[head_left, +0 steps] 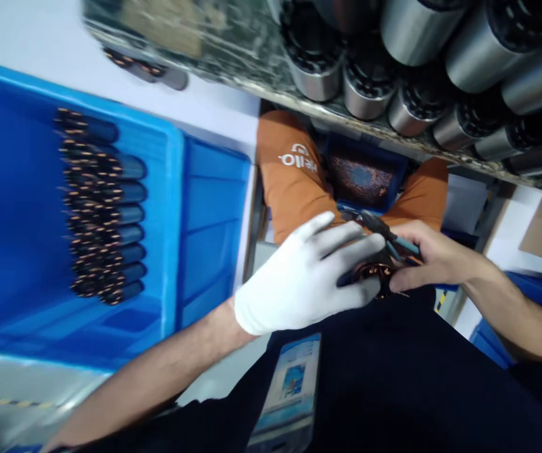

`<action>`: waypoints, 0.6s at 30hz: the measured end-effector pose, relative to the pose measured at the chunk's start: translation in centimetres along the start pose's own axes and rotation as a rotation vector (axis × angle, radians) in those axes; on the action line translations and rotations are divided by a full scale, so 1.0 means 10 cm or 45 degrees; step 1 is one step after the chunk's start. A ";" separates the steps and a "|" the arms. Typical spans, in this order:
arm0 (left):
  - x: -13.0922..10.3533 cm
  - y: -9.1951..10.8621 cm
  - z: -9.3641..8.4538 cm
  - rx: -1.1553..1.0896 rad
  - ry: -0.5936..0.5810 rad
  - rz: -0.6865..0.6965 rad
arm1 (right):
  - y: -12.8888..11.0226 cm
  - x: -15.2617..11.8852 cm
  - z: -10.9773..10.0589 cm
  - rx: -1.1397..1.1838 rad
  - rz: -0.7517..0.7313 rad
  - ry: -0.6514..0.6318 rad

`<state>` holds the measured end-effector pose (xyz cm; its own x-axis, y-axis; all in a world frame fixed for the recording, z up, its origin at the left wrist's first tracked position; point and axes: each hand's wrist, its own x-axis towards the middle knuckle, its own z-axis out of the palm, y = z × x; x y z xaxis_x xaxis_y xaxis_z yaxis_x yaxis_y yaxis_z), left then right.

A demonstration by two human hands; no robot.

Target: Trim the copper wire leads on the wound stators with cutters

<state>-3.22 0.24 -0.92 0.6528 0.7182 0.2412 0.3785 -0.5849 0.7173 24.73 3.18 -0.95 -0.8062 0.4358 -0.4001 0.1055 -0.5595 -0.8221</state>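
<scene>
A workshop floor (21,380) with yellow-and-black tape shows at the near left. Nearest, a phone (290,390) rests against dark clothing (384,377). Beyond it, the gloved left hand (304,277) holds a copper-wound part (378,270), and the bare right hand (436,255) grips blue-handled pliers (407,245). Good work here probably means bracing the winding firmly and keeping the tool's tip off the gloved fingers; blur leaves its contact with any wire uncertain. The part lies at the glove's fingertips, just left of the right thumb. Similar parts (132,214) fill one side of the left-hand crate (174,189); farther off come orange trousers (294,182), a scrap bin (396,165) and a bench (233,44) bearing metal cylinders (410,113).
</scene>
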 end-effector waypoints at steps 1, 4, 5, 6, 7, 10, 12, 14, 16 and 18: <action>0.02 -0.01 -0.12 0.037 -0.069 0.000 | 0.01 0.05 0.05 -0.021 -0.010 -0.007; -0.05 -0.16 -0.50 -0.004 -0.071 0.117 | 0.03 0.13 0.19 -0.270 -0.080 0.211; -0.13 -0.25 -0.64 0.012 0.007 0.127 | 0.04 0.13 0.21 -0.381 -0.091 0.313; -0.24 -0.36 -0.79 0.068 0.126 0.087 | 0.06 0.11 0.22 -0.488 -0.109 0.393; -0.38 -0.49 -0.94 0.186 0.280 -0.022 | 0.09 0.07 0.20 -0.577 -0.127 0.449; -0.86 -1.03 -1.33 0.605 0.799 -0.484 | 0.23 -0.08 0.09 -0.678 -0.112 0.595; -1.15 -1.45 -1.47 0.713 0.950 -1.008 | 0.33 -0.16 0.03 -0.638 0.051 0.672; -1.34 -1.83 -1.49 0.632 0.925 -1.407 | 0.41 -0.20 0.01 -0.567 0.197 0.697; -1.42 -2.09 -1.42 0.561 0.872 -1.560 | 0.45 -0.20 0.03 -0.504 0.278 0.678; -1.39 -2.22 -1.33 0.472 0.800 -1.627 | 0.47 -0.16 0.07 -0.484 0.326 0.632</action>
<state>-29.40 8.21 -11.53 -0.5963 0.7957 -0.1058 0.6726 0.5672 0.4753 26.11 -0.67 -3.92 -0.3752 0.6455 -0.6652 0.5281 -0.4409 -0.7257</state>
